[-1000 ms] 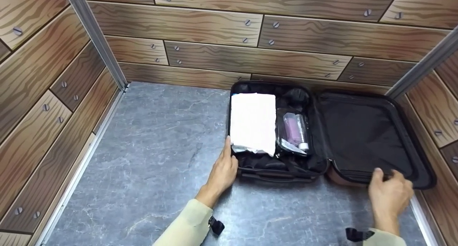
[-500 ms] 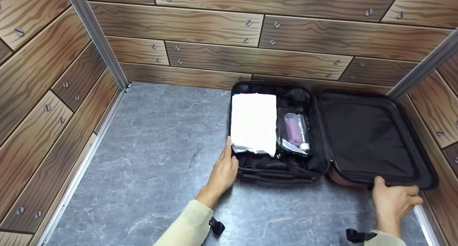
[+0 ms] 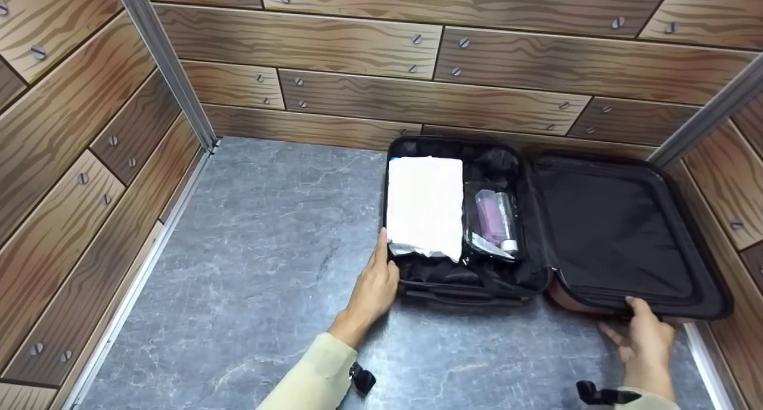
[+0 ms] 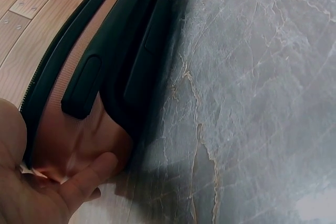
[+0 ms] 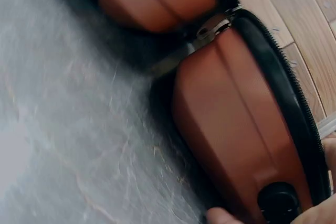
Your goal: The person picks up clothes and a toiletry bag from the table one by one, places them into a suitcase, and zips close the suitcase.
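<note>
An open suitcase point(image 3: 471, 288) with a black lining lies on the floor, its lid point(image 3: 614, 237) folded out to the right. My left hand point(image 3: 374, 288) holds the front left corner of the base; the left wrist view shows fingers against the copper-coloured shell point(image 4: 79, 148) near a black handle point(image 4: 84, 85). At the lid's front edge, my right hand point(image 3: 650, 341) has its thumb by the rim and other fingers lower down, partly hidden. A white folded bundle point(image 3: 424, 207) lies in the base beside a clear-topped pouch point(image 3: 492, 225) containing a purple item and a white-capped bottle.
Wood-patterned walls point(image 3: 334, 88) stand behind and on both sides. The suitcase lies close to the back wall, and its lid reaches near the right wall point(image 3: 730, 219). Grey marbled floor point(image 3: 268, 249) extends to the left and front.
My right hand has shifted slightly down along the lid's front edge and turned, its fingers now reaching lower around that edge. The left hand stays at the corner.
</note>
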The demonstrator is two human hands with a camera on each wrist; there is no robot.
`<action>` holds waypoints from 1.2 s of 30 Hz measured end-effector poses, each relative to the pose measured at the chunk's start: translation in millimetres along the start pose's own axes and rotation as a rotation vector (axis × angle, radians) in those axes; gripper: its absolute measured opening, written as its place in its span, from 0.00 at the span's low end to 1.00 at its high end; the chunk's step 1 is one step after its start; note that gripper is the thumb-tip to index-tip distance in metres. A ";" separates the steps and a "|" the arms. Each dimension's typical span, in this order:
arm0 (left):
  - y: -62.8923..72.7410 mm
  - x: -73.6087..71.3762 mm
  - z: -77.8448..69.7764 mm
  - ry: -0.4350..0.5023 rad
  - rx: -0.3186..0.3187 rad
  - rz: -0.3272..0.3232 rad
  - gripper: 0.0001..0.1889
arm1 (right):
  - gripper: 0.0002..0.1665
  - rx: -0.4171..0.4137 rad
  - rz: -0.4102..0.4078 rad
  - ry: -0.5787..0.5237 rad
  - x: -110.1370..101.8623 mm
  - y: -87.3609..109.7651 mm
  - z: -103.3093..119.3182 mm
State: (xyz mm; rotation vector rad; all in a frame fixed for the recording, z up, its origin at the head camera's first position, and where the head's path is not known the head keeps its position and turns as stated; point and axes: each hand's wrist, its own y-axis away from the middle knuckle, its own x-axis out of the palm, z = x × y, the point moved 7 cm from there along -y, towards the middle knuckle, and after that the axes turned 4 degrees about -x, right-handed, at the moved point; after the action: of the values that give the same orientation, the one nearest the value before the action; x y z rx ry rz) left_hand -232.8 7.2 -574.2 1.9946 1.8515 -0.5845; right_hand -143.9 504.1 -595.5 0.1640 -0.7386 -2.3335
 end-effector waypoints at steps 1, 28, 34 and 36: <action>-0.1 -0.1 -0.5 0.000 0.005 0.000 0.36 | 0.36 0.031 0.016 -0.100 0.6 -0.5 -1.4; -1.3 2.2 -2.7 0.000 0.010 0.020 0.36 | 0.28 0.127 0.057 -0.593 1.6 2.9 6.2; -1.1 3.2 -1.5 -0.007 0.007 0.031 0.36 | 0.31 0.098 0.062 -0.568 2.0 5.1 11.5; -0.5 3.2 -1.2 -0.010 0.002 0.036 0.36 | 0.32 0.085 0.053 -0.565 1.8 6.5 13.7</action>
State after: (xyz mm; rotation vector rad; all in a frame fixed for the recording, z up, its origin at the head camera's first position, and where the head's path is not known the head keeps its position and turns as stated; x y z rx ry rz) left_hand -233.1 10.5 -574.9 2.0185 1.8066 -0.5850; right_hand -145.8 505.3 -580.5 -0.4924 -1.0943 -2.3108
